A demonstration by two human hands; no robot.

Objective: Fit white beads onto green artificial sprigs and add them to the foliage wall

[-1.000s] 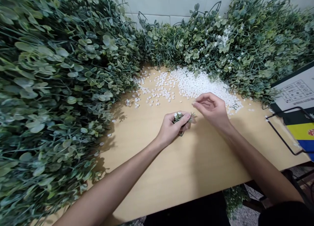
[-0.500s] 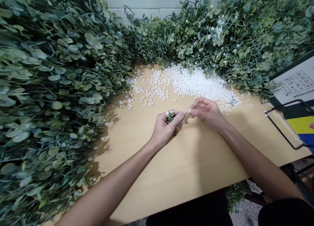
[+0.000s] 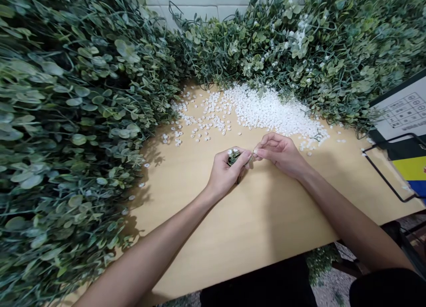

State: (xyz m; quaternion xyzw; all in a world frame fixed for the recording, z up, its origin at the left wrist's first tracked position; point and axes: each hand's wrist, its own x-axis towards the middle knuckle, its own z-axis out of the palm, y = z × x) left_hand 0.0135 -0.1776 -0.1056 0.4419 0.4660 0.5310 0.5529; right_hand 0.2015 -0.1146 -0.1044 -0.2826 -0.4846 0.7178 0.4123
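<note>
Far L we see a thick bank of leafy greenery [image 3: 73, 120] leaning over the tabletop [image 3: 213, 236], w/ a few loose white pieces [image 3: 207, 138] by its edge & more strewn twd the back. Next, our L hand [image 3: 224, 169], mid-tabletop: fingers clamped on a small green sprig [image 3: 233, 156] w/ white tips, its far end poking out twd our other hand. Just R of that, our R hand [image 3: 281, 154]: thumb & fingers together at the sprig's end; can't tell if a white piece is btwn them, too small. Behind both hands, a big white heap [image 3: 273, 112] against the back greenery [image 3: 226, 54]. Far R: a printed board [image 3: 399, 114], tilted, w/ a black wire frame [image 3: 383, 177] in front.
</note>
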